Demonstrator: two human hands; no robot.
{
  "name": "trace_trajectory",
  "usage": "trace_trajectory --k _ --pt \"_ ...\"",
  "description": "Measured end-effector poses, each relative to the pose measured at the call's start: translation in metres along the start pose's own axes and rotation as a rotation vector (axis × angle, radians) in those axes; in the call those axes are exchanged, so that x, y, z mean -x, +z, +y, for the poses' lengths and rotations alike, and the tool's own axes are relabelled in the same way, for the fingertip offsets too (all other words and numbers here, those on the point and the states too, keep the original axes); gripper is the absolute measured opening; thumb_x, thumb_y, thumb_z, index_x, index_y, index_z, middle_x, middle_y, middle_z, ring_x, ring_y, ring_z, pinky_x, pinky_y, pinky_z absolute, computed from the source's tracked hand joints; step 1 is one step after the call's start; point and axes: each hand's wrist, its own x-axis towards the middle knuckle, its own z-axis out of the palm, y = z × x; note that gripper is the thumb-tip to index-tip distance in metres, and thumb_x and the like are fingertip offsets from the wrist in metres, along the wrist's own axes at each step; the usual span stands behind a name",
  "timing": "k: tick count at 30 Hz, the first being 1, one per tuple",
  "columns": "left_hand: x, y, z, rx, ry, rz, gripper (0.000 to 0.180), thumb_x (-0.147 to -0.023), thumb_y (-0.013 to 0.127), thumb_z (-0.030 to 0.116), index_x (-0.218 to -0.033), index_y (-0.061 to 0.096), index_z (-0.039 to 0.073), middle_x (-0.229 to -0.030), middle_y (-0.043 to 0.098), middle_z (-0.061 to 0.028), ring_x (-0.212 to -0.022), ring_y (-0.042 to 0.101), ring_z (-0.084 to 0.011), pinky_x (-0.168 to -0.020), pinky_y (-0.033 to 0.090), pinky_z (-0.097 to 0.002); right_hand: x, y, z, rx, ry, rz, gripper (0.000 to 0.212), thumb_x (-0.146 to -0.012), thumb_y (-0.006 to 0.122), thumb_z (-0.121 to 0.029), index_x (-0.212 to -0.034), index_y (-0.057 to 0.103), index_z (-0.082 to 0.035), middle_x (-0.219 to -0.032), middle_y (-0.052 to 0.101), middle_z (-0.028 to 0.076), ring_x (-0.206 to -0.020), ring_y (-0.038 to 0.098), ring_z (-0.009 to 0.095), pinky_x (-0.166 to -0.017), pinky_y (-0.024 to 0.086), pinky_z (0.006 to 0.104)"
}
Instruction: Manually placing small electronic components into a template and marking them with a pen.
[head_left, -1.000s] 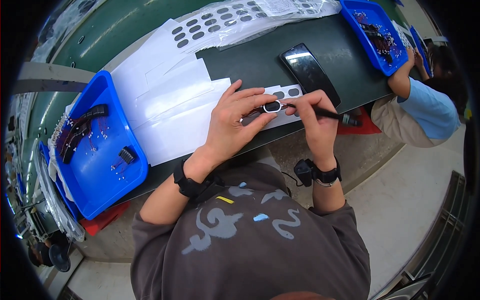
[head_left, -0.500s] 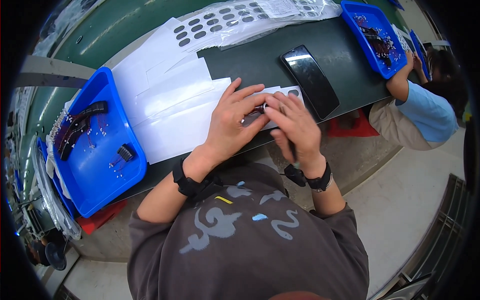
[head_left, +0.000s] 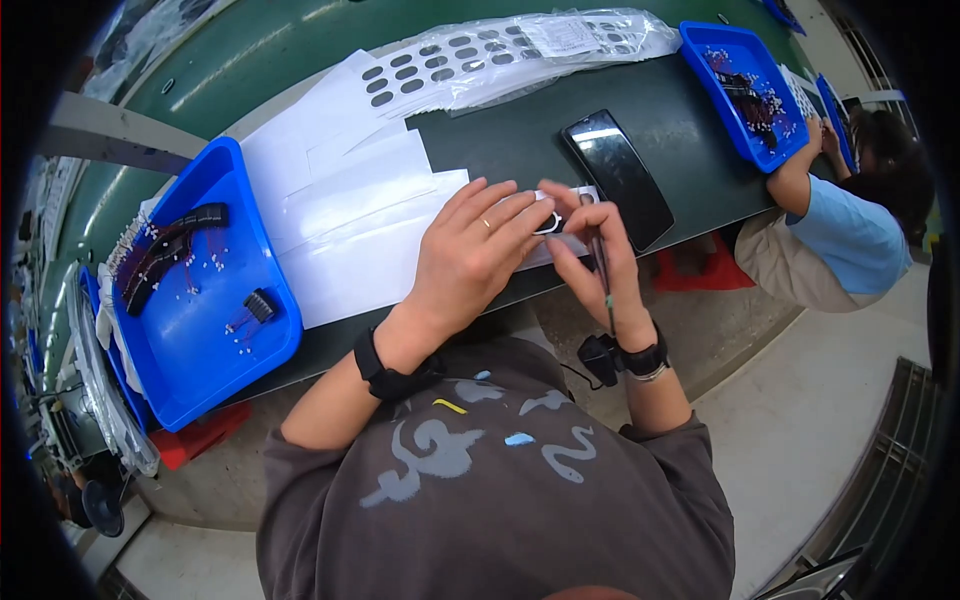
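My left hand (head_left: 470, 255) lies flat on a narrow white strip (head_left: 585, 195) at the front of the dark green bench (head_left: 500, 150), its fingertips pinching a small dark ring-shaped part (head_left: 548, 226). My right hand (head_left: 595, 255) meets it from the right, thumb and forefinger at the same part. A thin dark tool (head_left: 601, 270) lies along the right palm toward the wrist. Both wrists wear black bands.
White paper sheets (head_left: 340, 215) cover the bench to the left. A blue tray (head_left: 200, 330) with black parts sits at far left. A black phone (head_left: 618, 178) lies right of the hands. A bagged sheet of oval pieces (head_left: 490, 55) sits behind. Another person (head_left: 850, 230) works at a second blue tray (head_left: 745, 90).
My right hand swung in from the right, where it held the tool out sideways, and closed against my left hand's fingertips; the tool now points down along the palm.
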Motion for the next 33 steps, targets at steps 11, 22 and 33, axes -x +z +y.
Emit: trace_trajectory --k 11,22,33 --pt "-0.029 -0.053 0.020 -0.287 0.039 -0.032 0.028 -0.084 0.075 0.010 -0.111 0.072 0.011 -0.093 0.073 -0.0065 -0.087 0.071 -0.0269 -0.079 0.057 -0.0384 0.002 0.005 0.030 0.175 -0.190 -0.038 0.023 -0.089 0.066 0.012 -0.097 0.052 -0.004 -0.127 0.068 0.020 -0.103 0.068 0.019 -0.089 0.051 0.0294" --pt "-0.105 -0.096 -0.050 -0.847 -0.069 0.199 0.023 -0.092 0.070 0.029 -0.086 0.065 0.008 -0.070 0.065 -0.0111 -0.075 0.070 -0.0290 -0.061 0.052 -0.0384 0.002 0.007 0.014 0.211 -0.202 -0.010 0.018 -0.092 0.067 0.007 -0.097 0.053 -0.004 -0.126 0.069 0.019 -0.105 0.067 0.019 -0.094 0.050 0.0309" --pt "0.031 -0.043 0.022 -0.381 -0.200 -0.028 0.024 -0.078 0.084 0.016 -0.096 0.071 0.007 -0.081 0.066 -0.0048 -0.080 0.063 -0.0266 -0.070 0.051 -0.0376 0.014 0.006 0.007 0.223 -0.141 0.089 0.020 -0.091 0.069 0.004 -0.101 0.053 -0.003 -0.125 0.068 0.018 -0.104 0.067 0.020 -0.094 0.049 0.0319"
